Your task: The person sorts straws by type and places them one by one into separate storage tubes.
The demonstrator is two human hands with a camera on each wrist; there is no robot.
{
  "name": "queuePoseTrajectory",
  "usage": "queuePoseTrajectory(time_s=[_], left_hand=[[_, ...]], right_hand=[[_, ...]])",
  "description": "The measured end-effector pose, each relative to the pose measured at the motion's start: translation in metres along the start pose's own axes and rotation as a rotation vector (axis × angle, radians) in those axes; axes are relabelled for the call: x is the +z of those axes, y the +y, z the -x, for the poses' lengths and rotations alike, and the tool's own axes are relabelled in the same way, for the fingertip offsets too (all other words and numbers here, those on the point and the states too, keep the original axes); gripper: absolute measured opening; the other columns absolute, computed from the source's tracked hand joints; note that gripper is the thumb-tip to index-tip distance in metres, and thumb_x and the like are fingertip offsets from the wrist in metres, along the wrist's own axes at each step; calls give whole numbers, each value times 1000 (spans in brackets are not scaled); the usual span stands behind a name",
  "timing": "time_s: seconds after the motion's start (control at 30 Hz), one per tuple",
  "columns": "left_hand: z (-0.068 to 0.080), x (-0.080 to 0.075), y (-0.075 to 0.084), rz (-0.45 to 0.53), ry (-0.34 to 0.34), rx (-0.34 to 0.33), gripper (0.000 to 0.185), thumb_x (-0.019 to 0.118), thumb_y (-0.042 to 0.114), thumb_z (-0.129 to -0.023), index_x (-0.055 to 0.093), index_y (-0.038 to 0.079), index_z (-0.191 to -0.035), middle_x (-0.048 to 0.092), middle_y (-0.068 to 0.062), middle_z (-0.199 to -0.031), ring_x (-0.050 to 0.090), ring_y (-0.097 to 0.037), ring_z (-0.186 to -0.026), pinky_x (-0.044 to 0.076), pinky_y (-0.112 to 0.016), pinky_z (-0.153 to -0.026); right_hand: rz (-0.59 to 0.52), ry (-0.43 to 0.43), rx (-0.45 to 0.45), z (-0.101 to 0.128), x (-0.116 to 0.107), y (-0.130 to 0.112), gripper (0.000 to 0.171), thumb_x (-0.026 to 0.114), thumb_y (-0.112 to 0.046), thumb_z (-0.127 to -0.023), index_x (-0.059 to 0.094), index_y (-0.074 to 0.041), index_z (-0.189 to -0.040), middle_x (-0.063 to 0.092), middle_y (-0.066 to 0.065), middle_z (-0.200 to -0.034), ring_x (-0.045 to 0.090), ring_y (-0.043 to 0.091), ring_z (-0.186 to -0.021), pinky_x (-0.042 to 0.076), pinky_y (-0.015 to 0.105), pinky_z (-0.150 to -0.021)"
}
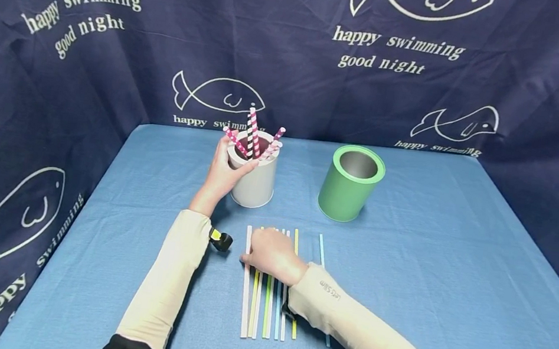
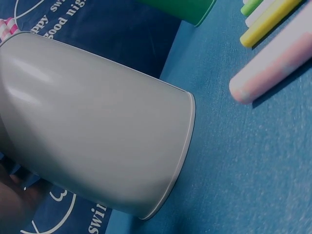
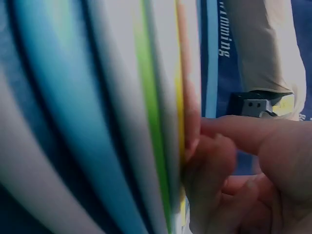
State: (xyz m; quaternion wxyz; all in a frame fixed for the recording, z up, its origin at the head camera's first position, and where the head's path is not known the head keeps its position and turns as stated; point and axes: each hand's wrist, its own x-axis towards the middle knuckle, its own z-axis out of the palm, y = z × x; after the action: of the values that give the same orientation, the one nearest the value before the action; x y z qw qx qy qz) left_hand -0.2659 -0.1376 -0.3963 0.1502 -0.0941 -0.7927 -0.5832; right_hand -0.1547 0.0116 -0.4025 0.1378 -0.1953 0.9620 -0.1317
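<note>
Right hand on the row of straws, left hand gripping the white cup
Straws lie flat on the worktop, long axis pointing away from the person; right fingers curl, pinching the leftmost ones; cup just beyond, left

You are looking at open blue bench to the right of the green can, running out to the far and right edges. Between that can and the white can a narrow lane is standing free. The left hand is blocking the white can's left flank, and the striped straws are sticking up over its mouth. In front, the row of plain straws is lying under the right hand. The curtain is closing off the back and both sides.
</note>
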Motion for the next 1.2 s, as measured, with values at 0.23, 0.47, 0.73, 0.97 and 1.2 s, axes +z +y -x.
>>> queuePoseTrajectory(time_s=[0.23,0.47,0.73,0.97,1.2], left_hand=[[0,0,-1,-11,-5,-13,77,76,18,-81,33,3,-143,37,-21,-145,39,-31,-133,31,-45,-115],[-2,0,-2,-26,-3,-3,75,75,19,-81,34,3,-142,38,-20,-144,39,-30,-133,30,-43,-116],[-2,0,-3,1,3,5,76,76,20,-81,35,5,-143,39,-17,-144,39,-29,-133,30,-44,-115],[-1,0,-2,29,7,17,75,76,16,-80,35,3,-142,38,-19,-143,39,-29,-132,31,-42,-115],[-1,0,-2,17,-1,11,77,75,17,-80,34,3,-143,38,-18,-145,38,-29,-134,30,-43,-115]], right_hand=[[-135,-46,-11,-2,1,6,37,68,-22,-84,64,-17,-48,54,-4,-45,50,10,-44,41,24,-48],[-502,-60,51,3,-8,23,26,61,-15,-88,65,-10,-63,65,0,-53,62,9,-48,53,23,-52],[-891,-16,65,9,-9,43,12,57,-4,-91,61,3,-83,71,12,-72,66,10,-59,59,29,-59],[-1190,-14,59,16,-8,46,16,55,-3,-93,59,10,-102,72,25,-98,74,26,-87,60,35,-77],[-1326,24,51,20,-7,48,24,54,0,-92,53,11,-113,69,28,-106,74,16,-87,59,29,-77]])
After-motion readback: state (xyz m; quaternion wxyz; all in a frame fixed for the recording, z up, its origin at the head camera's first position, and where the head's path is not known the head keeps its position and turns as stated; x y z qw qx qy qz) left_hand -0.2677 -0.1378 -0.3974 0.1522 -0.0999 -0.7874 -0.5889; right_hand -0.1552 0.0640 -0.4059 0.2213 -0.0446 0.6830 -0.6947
